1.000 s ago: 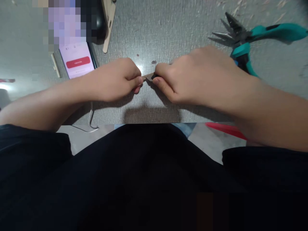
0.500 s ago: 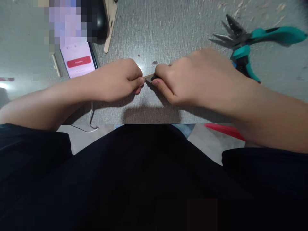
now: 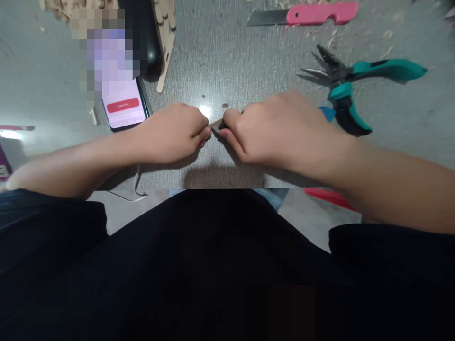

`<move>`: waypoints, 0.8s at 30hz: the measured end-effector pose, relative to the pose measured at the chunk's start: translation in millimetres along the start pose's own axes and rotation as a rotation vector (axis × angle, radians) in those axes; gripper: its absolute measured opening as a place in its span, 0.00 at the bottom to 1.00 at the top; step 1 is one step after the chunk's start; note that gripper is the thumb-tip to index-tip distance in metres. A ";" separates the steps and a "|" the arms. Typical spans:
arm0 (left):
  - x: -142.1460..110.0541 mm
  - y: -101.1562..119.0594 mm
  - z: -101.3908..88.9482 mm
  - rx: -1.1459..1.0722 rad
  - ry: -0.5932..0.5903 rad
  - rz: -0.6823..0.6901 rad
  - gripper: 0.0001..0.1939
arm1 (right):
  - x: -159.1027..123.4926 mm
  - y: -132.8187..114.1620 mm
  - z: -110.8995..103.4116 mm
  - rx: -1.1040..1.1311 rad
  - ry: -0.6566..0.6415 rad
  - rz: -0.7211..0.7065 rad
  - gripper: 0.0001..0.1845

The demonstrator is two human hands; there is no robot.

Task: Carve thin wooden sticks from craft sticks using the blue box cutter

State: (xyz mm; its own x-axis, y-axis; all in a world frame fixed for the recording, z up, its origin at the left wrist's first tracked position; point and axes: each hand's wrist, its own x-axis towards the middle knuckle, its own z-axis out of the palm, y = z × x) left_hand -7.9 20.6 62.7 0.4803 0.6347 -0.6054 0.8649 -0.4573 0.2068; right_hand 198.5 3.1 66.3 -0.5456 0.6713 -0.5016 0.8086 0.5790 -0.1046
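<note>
Close to the table's front edge, my left hand (image 3: 174, 135) is closed, its fingertips pinching the end of a thin wooden stick (image 3: 215, 123). Only a short strip of that stick shows between the hands. My right hand (image 3: 273, 131) is closed around a small knife (image 3: 216, 128); a bit of grey blade and a black part stick out by the thumb, and the rest is hidden in the palm. The blade lies against or just beside the stick; whether it cuts in, I cannot tell. Both hands nearly meet.
Teal-handled pliers (image 3: 341, 78) lie spread beyond my right hand. Past them is a pink-handled folding knife (image 3: 322, 13) among wood shavings. A phone (image 3: 124, 111), a black case (image 3: 151, 52) and several craft sticks (image 3: 165, 66) lie at the left. A white cable (image 3: 137, 180) hangs over the edge.
The view has shifted, so the tabletop things sit lower in the picture and the pink knife has come into sight. Both hands keep their grip, close together.
</note>
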 end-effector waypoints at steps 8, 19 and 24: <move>-5.1 4.5 -0.6 0.041 -0.008 0.037 0.29 | -1.3 -1.5 3.9 0.045 0.068 -0.016 0.32; -4.6 3.6 7.1 0.090 0.038 0.001 0.26 | -2.3 -6.3 5.0 0.072 0.042 0.014 0.30; -5.3 7.3 7.5 0.140 0.015 -0.022 0.25 | 1.3 -8.8 9.9 0.052 0.059 0.034 0.28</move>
State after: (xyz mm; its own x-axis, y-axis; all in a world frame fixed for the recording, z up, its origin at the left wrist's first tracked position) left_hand -5.2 9.2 61.6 0.4648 0.6541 -0.5968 0.8469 -0.5250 0.0841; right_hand 192.8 -5.7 58.0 -0.5286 0.7169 -0.4546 0.8362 0.5319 -0.1334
